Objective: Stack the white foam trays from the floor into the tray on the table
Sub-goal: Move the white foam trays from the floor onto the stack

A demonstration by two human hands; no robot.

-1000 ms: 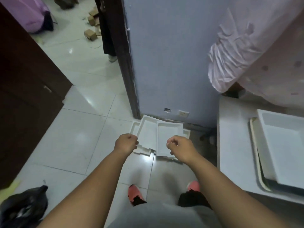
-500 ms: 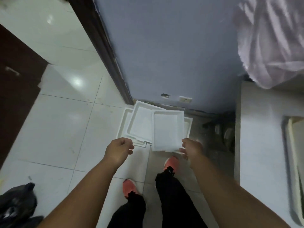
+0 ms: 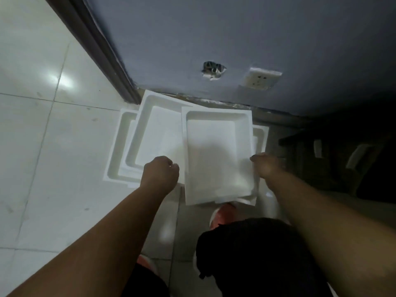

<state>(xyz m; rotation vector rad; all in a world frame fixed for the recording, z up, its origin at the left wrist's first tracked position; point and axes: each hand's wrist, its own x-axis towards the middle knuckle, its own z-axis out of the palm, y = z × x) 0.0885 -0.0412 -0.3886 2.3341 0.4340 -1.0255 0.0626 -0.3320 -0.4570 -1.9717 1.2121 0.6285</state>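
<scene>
Your right hand (image 3: 264, 166) pinches the top white rectangular foam tray (image 3: 216, 155) at its right rim, long axis pointing away. Your left hand (image 3: 160, 172), fist curled and empty, sits just beside its left rim.

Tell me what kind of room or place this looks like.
Probably an indoor room of a home or small workshop: glossy white floor tiles, a painted grey-blue wall with a wall socket low down beside a broken hole, and white foam trays piled on the floor.
</scene>
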